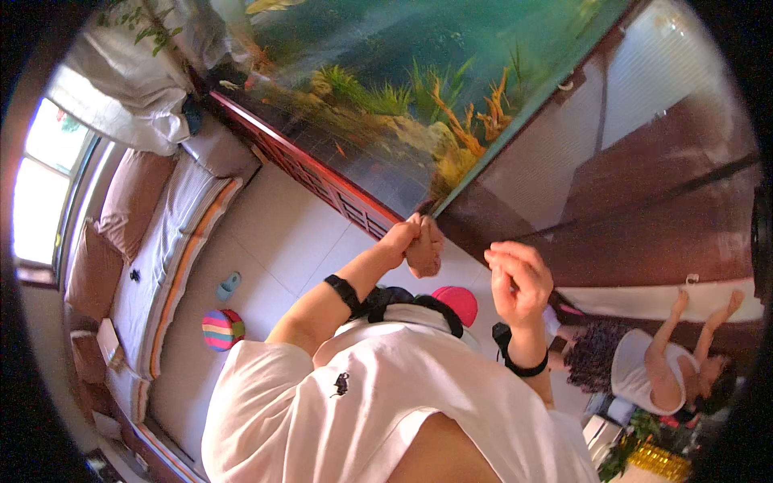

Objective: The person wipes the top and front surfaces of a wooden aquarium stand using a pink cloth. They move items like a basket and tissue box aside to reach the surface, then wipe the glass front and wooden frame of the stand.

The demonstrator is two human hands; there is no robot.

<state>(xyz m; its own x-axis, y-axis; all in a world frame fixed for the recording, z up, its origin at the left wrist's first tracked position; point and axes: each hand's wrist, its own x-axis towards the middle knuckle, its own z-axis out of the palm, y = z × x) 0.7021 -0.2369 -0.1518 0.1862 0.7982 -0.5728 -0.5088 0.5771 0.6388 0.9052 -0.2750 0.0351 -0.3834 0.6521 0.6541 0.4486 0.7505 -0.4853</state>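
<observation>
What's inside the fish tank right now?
In the fish tank: green plants, branching driftwood and rocks. Whatever sits directly behind the rocks is covered.

Curls left hand point(420, 245) by the near corner of a planted aquarium point(419, 56); holds right hand point(522, 286) raised, loosely bent, to the side.

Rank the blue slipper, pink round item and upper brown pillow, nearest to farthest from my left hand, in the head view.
From the left hand:
1. Pink round item, lower right
2. Blue slipper, left, on the floor
3. Upper brown pillow, far left
</observation>
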